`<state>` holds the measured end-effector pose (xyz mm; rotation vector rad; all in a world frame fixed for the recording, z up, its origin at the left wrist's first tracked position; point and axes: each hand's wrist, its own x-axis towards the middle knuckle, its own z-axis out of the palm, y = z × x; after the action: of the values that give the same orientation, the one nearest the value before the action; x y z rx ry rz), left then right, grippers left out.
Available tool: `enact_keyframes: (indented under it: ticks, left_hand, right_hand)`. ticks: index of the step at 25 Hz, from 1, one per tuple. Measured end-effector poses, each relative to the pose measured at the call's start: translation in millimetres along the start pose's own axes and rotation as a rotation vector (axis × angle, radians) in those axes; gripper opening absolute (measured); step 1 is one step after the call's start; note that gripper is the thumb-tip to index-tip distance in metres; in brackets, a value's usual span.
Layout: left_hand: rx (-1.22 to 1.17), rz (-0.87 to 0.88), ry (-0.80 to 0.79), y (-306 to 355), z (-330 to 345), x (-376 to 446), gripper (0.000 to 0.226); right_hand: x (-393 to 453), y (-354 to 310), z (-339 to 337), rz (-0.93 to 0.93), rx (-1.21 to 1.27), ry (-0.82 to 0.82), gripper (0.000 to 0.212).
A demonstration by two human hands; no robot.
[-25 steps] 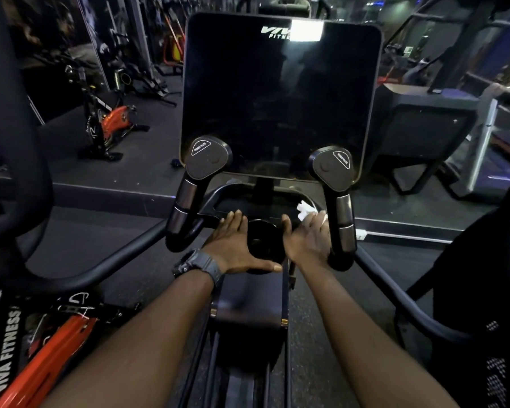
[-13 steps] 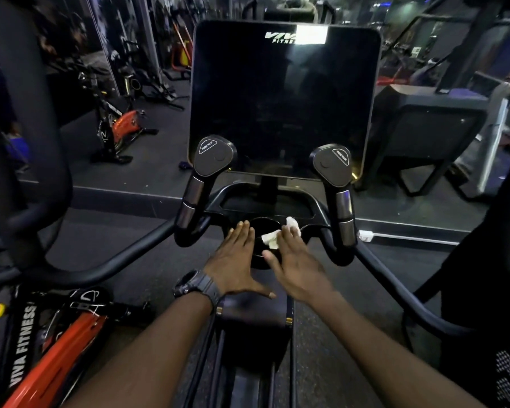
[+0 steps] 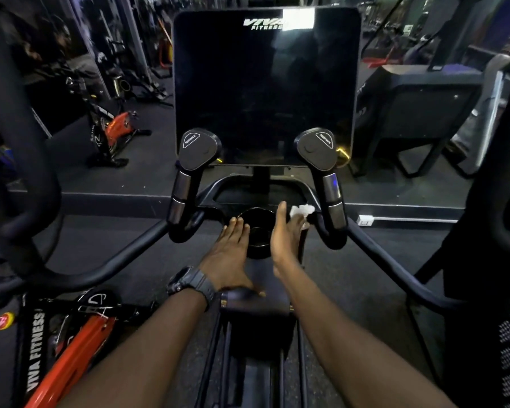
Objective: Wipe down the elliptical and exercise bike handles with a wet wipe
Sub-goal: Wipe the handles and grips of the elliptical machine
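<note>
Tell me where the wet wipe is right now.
In the head view the wet wipe sits just right of centre, under the fingers of the right hand, beside the round cup holder and left of the right handle.

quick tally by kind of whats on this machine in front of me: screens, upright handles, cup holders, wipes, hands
screen: 1
upright handles: 2
cup holder: 1
wet wipe: 1
hands, left hand and right hand: 2
total: 7
</note>
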<state>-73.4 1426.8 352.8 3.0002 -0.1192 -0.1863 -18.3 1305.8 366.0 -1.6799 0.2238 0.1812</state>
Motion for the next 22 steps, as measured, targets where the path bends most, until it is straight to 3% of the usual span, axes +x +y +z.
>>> enact_keyframes:
  ticks: [3,5,7,9,12,14,17,19,21,22]
  left_hand:
    - [0.027,0.027,0.027,-3.2,2.1,1.6,0.141]
    - [0.041,0.046,0.019,-5.9,1.0,3.2,0.136]
    - [0.055,0.044,0.016,-7.8,3.4,1.1,0.131]
    - [0.057,0.047,0.016,-10.2,5.9,0.5,0.125]
    - [0.027,0.062,0.083,-11.0,5.2,1.5,0.106]
    - [-0.065,0.053,0.128,-11.0,6.9,-1.5,0.095]
    - [-0.356,-0.03,0.283,-4.3,14.2,-11.6,0.084]
    - [-0.654,-0.13,0.445,3.1,19.6,-14.0,0.078]
    - [-1.061,-0.341,0.563,8.6,23.1,-12.5,0.065]
    - [-1.262,-0.457,0.609,10.4,21.3,-11.4,0.055]
  right_hand:
    - [-53.1,38.1,10.2,-0.044,0.073,-0.15,0.087]
    - [-36.8,34.9,1.4,-0.038,0.213,-0.097,0.107]
    - [-2.7,14.0,-6.5,0.011,0.243,-0.036,0.101]
    - [-12.6,16.1,-4.4,-0.058,0.11,-0.054,0.083]
    - [-62.1,70.8,5.5,-0.333,-0.153,-0.148,0.096]
    - [-48.2,90.2,-7.4,-0.506,-0.384,-0.203,0.094]
    - [-12.1,82.3,-34.0,-0.865,-0.797,-0.055,0.084]
    - [-8.9,69.1,-39.9,-1.062,-0.947,-0.058,0.073]
    - [-16.5,46.1,-27.3,-1.043,-1.096,-0.152,0.061]
    - [-19.3,26.9,-14.9,-0.948,-1.153,-0.251,0.058]
